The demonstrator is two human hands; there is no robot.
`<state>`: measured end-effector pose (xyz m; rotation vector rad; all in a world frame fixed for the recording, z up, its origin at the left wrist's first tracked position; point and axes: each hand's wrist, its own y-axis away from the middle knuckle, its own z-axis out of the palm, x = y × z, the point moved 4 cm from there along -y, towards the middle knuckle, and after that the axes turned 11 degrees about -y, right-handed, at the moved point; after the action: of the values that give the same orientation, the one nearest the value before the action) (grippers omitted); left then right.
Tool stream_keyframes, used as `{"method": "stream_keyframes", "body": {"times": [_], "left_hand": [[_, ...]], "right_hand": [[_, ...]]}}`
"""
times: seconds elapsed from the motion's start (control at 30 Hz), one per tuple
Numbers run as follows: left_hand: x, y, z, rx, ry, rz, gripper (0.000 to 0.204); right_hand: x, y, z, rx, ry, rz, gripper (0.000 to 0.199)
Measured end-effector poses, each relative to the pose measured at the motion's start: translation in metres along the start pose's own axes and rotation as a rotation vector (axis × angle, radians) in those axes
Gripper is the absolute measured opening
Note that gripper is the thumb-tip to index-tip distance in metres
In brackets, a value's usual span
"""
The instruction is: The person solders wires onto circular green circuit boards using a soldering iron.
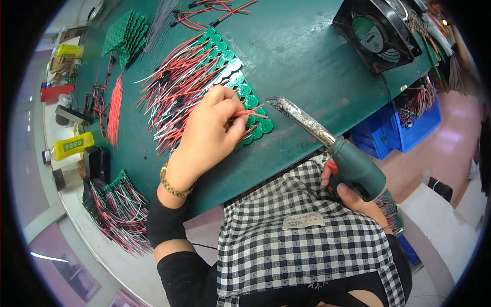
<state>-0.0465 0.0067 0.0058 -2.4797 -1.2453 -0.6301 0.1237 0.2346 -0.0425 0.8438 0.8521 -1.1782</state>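
Note:
A panel of round green circuit boards (249,102) lies on the table, with many red, white and black wires (174,77) fanning out from it to the left. My left hand (212,128) is over the panel's near part, thumb and fingers pinched on thin red wires (250,111) whose ends reach over the boards. My right hand (350,197) grips a soldering gun (358,169) with a green body, a red trigger and a metal barrel. Its narrow tip points at the panel's right edge and stays apart from the boards.
A black fan (381,33) stands at the back right. Stacked green boards (125,38), red tubing strips (115,112) and grey wires (162,23) lie at the left. Yellow bottles (72,146) line the left side. Blue bins (404,123) sit beyond the table's right edge.

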Motion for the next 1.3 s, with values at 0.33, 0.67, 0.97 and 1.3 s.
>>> {"method": "stream_keyframes", "body": {"times": [0.33,0.67,0.97,1.3], "left_hand": [[0.023,0.025,-0.020,0.272,-0.122,0.195,0.017],[0.014,0.028,0.001,0.207,0.002,0.030,0.010],[0.012,0.027,0.005,0.209,0.021,0.014,0.010],[0.006,0.026,0.001,0.069,0.051,-0.168,0.006]], "right_hand": [[0.004,0.006,-0.006,0.058,0.007,-0.023,0.038],[0.008,0.017,-0.009,0.056,0.156,-0.018,0.033],[0.016,0.027,-0.013,0.007,0.111,0.111,0.060],[0.010,0.016,-0.003,0.060,0.134,0.028,0.032]]}}
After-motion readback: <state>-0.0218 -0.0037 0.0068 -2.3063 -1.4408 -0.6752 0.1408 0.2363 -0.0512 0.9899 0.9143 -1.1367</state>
